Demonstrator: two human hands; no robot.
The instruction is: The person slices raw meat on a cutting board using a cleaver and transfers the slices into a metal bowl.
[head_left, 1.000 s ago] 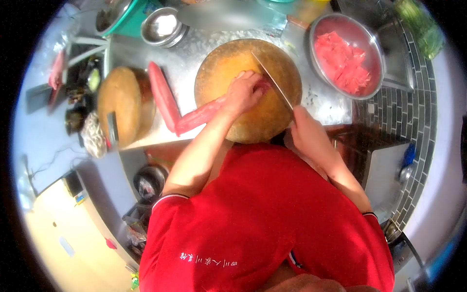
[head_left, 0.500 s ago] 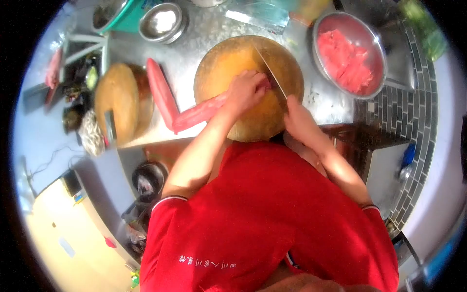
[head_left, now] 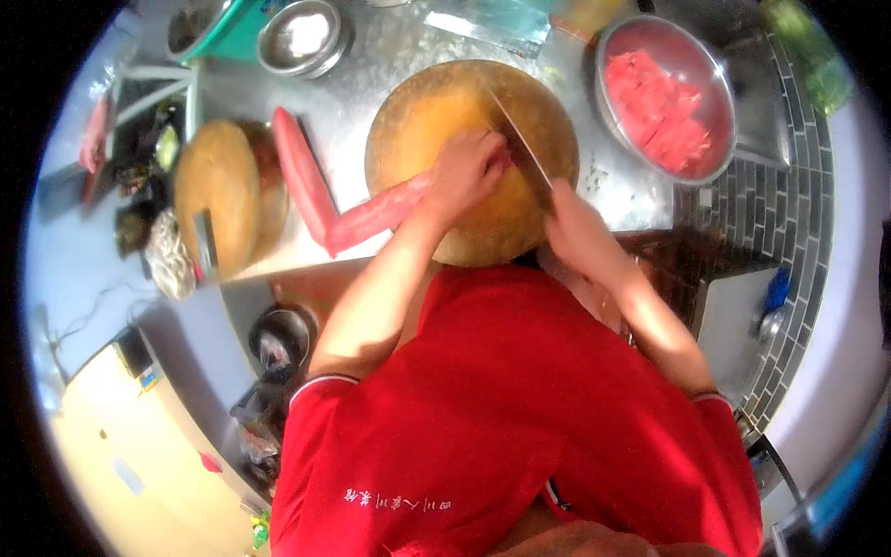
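On the round wooden chopping board my left hand presses down with curled fingers on the end of a long piece of red meat, which runs off the board to the left. My right hand grips the handle of a knife. Its blade, slightly blurred, stands just right of my left fingertips. A second long strip of meat lies on the metal table, meeting the first at a corner. The cut end under my left hand is partly hidden.
A metal bowl of sliced meat stands right of the board. Behind the board lies a wide cleaver. Stacked metal bowls are at the back left. Another round wooden block stands at the left.
The knife in my right hand has shifted slightly and its blade now looks broader. My left hand stays on the meat. The whole view has moved a little.
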